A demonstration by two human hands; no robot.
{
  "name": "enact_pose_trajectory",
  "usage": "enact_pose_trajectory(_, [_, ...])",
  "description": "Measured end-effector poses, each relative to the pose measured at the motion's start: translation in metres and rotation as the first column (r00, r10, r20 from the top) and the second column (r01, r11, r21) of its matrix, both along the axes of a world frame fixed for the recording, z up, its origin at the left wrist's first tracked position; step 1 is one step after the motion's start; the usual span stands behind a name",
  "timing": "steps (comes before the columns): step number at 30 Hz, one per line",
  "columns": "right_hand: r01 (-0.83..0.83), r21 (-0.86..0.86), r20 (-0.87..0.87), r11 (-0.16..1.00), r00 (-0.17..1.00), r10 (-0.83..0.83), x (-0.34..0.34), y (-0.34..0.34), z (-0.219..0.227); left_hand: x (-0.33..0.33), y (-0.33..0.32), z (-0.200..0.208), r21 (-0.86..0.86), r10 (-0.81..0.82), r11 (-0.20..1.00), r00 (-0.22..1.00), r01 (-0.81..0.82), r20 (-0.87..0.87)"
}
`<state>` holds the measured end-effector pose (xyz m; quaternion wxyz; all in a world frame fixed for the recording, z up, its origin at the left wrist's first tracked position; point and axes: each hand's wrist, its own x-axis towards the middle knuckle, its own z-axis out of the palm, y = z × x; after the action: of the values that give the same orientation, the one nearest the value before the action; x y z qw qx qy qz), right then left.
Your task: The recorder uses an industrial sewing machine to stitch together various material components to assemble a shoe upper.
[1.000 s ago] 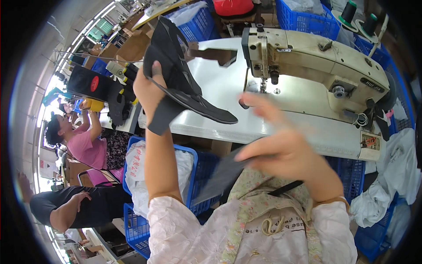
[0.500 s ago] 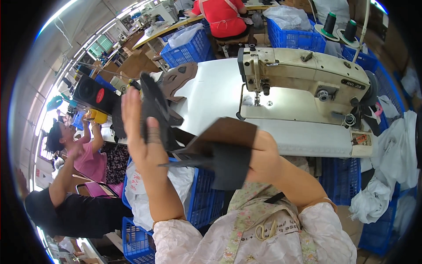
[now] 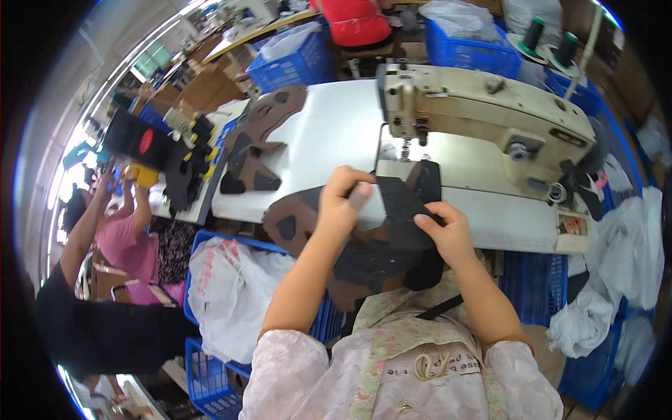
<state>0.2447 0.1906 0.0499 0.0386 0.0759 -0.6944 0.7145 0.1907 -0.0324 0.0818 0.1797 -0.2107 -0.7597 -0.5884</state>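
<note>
My left hand [image 3: 343,203] grips the upper edge of a brown and black shoe upper [image 3: 364,259], thumb on top. My right hand [image 3: 449,233] pinches its black right part between thumb and fingers. The shoe upper is spread flat over the front edge of the sewing table, partly over my lap, and its far tip lies just short of the needle. The beige sewing machine [image 3: 490,115] stands beyond my hands. More brown and black shoe uppers [image 3: 255,150] lie on the table's left end, touched by neither hand.
Blue crates [image 3: 297,66] stand behind the table, and another with a white bag [image 3: 234,294] is at my left. Thread cones [image 3: 533,35] stand at the back right. White cloth [image 3: 595,301] hangs at the right. Co-workers [image 3: 129,241] sit at the left and behind the table.
Both hands have come together in front of the needle. The dark piece in my left hand is no longer raised at the left; the shoe upper is now spread between both hands.
</note>
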Motion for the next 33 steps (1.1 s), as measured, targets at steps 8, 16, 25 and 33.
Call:
enact_pose_trajectory(8, [-0.016, 0.075, 0.054, 0.997, 0.998, 0.012, -0.005, 0.003, -0.027, -0.014, 0.005, -0.023, -0.175, -0.108, 0.981, 0.986, 0.085, -0.13])
enact_pose_trajectory(16, [-0.035, -0.095, 0.097, 0.995, 0.994, 0.044, -0.02, 0.009, -0.032, -0.009, 0.001, -0.031, 0.645, -0.36, 0.765, 0.83, 0.001, 0.426])
enact_pose_trajectory(25, [0.013, 0.024, 0.03, 1.0, 0.999, -0.014, -0.018, 0.03, -0.022, -0.032, -0.049, -0.03, 0.575, -0.622, 0.734, 0.696, 0.361, 0.358])
enact_pose_trajectory(33, [-0.029, -0.069, -0.01, 0.997, 1.0, 0.028, -0.024, 0.025, -0.029, -0.052, -0.06, -0.028, -0.297, -0.349, 0.817, 0.833, 0.495, 0.43])
